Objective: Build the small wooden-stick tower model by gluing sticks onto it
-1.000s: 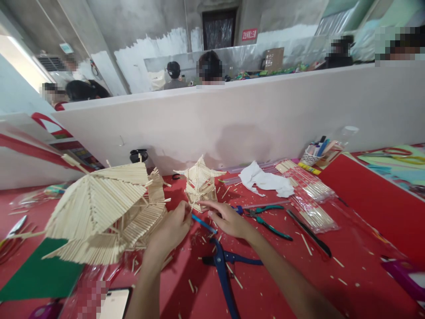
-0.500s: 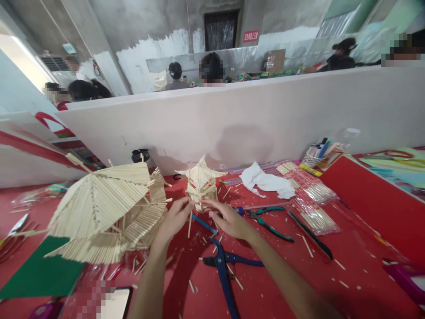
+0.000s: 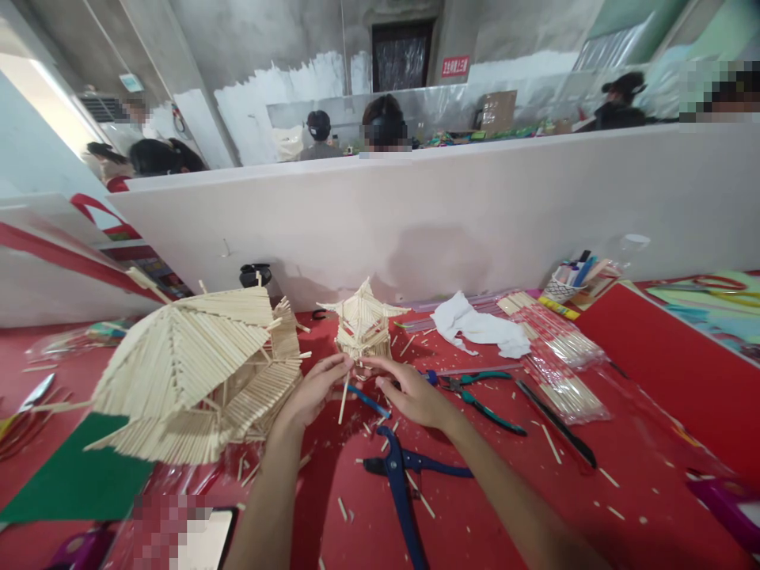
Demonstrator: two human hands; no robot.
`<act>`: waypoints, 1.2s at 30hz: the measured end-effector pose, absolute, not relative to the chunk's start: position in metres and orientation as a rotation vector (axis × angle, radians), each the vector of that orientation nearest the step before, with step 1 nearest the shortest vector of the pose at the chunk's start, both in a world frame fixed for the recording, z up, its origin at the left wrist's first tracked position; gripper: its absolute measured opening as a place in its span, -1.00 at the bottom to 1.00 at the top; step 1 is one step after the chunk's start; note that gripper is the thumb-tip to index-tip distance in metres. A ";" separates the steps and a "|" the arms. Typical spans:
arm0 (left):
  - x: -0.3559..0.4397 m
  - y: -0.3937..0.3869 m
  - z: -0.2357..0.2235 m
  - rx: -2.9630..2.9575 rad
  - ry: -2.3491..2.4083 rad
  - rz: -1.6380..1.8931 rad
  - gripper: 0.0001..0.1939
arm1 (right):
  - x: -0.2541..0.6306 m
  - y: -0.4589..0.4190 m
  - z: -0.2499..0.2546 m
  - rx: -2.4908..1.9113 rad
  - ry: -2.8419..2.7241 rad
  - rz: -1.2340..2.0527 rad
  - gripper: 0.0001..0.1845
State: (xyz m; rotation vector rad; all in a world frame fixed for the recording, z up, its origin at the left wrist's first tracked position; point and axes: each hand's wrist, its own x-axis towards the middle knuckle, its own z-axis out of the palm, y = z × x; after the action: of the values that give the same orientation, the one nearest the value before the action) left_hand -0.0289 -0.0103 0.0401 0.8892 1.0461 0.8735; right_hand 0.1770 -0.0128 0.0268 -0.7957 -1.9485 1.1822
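Just in front of the small wooden-stick pavilion model [image 3: 363, 317], my left hand [image 3: 314, 389] is closed, thumb and forefinger pinching a thin wooden stick [image 3: 343, 402] that slants down. My right hand [image 3: 412, 396] faces it, with its forefinger stretched to the lower front of the model near the left fingertips. Its thumb stays apart from the forefinger. Both hands partly cover the model's base. A blue narrow tool or strip [image 3: 369, 401] lies below the fingers. Nearer to me rest blue-handled cutters [image 3: 397, 467].
A large stick-built roofed model [image 3: 184, 372] stands left. Right are green-handled pliers [image 3: 475, 384], a black-handled knife-like tool [image 3: 555, 423], bagged sticks [image 3: 558, 360], white tissue [image 3: 478, 324] and a pen basket [image 3: 567, 281]. A white partition [image 3: 332, 214] runs behind; people sit beyond it.
My left hand has turned more open towards the model, and the pinched stick now shows hanging below its fingertips. My right hand has hardly moved. The whole view has shifted slightly.
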 end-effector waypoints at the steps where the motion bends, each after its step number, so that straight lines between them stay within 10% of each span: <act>1: -0.029 -0.010 0.040 0.883 1.043 0.877 -0.61 | 0.177 -0.013 0.027 -0.793 -1.949 1.183 -0.55; 36: -0.022 -0.013 0.046 0.947 0.998 0.860 -0.63 | 0.202 -0.016 0.054 -0.943 -2.140 0.994 -0.53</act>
State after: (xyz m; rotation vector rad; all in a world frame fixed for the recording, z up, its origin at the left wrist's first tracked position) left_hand -0.0223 -0.0129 0.0462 0.9471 0.9978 0.8598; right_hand 0.2023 -0.0155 0.0541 -0.9427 -2.1403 0.9938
